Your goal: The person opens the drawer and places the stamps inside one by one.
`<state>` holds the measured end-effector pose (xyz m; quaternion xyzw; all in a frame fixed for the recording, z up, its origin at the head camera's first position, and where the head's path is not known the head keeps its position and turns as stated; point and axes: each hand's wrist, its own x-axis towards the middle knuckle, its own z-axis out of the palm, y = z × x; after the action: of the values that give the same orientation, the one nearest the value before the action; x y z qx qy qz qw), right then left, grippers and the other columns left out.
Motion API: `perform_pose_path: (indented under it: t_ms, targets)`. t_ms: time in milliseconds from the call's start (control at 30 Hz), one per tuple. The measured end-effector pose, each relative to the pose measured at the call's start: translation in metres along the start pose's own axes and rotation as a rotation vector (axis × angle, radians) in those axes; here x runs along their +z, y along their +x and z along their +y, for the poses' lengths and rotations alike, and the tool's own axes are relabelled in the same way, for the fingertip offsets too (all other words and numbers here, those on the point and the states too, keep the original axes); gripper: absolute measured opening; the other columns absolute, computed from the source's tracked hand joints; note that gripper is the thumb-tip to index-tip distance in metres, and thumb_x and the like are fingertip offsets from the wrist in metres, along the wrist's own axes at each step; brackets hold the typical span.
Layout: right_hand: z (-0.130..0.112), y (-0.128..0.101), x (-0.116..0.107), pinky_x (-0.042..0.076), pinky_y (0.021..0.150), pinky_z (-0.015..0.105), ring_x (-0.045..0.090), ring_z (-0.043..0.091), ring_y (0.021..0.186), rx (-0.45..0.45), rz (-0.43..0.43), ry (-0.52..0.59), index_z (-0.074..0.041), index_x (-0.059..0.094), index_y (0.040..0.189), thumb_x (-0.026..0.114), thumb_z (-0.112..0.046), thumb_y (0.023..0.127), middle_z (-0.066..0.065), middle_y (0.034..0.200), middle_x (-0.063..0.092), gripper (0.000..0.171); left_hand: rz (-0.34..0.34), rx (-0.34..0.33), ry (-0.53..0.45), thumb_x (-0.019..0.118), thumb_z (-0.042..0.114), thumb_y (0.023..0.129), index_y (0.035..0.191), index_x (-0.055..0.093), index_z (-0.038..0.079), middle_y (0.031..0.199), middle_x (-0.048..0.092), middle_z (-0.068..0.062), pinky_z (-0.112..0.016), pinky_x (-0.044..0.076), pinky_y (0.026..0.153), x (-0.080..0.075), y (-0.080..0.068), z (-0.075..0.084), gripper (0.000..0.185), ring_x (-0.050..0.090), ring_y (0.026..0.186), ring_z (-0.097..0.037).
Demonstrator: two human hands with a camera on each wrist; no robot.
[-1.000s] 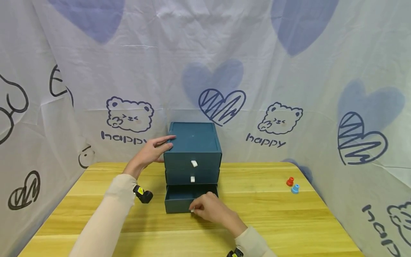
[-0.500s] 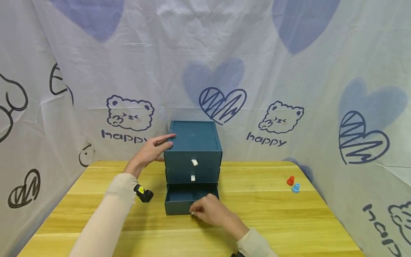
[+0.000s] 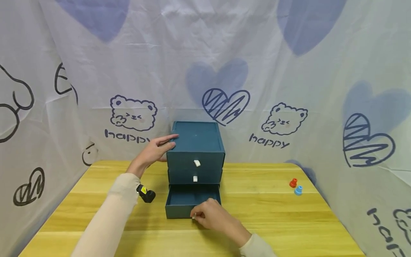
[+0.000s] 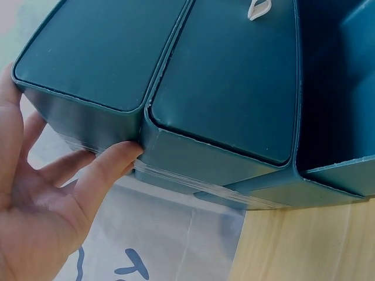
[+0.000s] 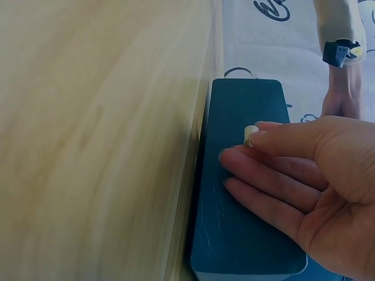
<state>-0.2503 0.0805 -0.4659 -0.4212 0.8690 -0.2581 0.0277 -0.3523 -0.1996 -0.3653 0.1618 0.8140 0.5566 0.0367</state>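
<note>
A dark teal drawer cabinet (image 3: 196,139) stands on the wooden table, its bottom drawer (image 3: 177,211) pulled out and its upper two drawers closed. My left hand (image 3: 154,153) rests against the cabinet's upper left side, fingers fairly straight and spread, some reaching over the top edge. In the left wrist view the thumb (image 4: 114,170) touches the side wall. Low at the front, my right hand (image 3: 215,219) pinches the white pull tab (image 5: 251,133) of the bottom drawer between thumb and forefinger. The visible part of the drawer's floor is bare; the hand covers its front right corner.
A red cone-shaped piece (image 3: 293,183) and a light blue one (image 3: 298,190) stand at the table's right side. White pull tabs (image 3: 195,179) mark the upper drawers. A printed white cloth (image 3: 237,71) hangs behind and beside the wooden table (image 3: 263,214).
The bottom drawer has slid further out toward me, my right hand moving with its pull tab. My left hand keeps its place on the cabinet. The head view has shifted slightly.
</note>
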Motion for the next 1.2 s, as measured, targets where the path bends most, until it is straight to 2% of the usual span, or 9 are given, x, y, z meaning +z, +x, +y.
perform_pose_path:
  t_ms: [600, 1200]
  targets:
    - [-0.002, -0.0032, 0.0021, 0.049, 0.066, 0.004, 0.063, -0.009, 0.072, -0.018, 0.004, 0.002, -0.01, 0.083, 0.099, 0.072, -0.003, 0.094, -0.001, 0.094, 0.081, 0.014, 0.01, 0.003, 0.004, 0.054, 0.042, 0.107, 0.158, 0.043, 0.025, 0.17, 0.028, -0.014, -0.069, 0.045, 0.109, 0.0012, -0.0021, -0.0003, 0.055, 0.033, 0.154, -0.042]
    - [-0.0049, -0.0065, 0.0009, 0.047, 0.063, 0.004, 0.057, -0.01, 0.068, -0.027, 0.01, -0.003, -0.01, 0.083, 0.098, 0.073, -0.002, 0.093, -0.001, 0.093, 0.081, 0.014, 0.015, -0.021, -0.021, 0.055, 0.044, 0.106, 0.156, 0.046, 0.028, 0.169, 0.032, -0.011, -0.067, 0.046, 0.109, 0.0025, 0.0011, 0.0008, 0.053, 0.035, 0.154, -0.039]
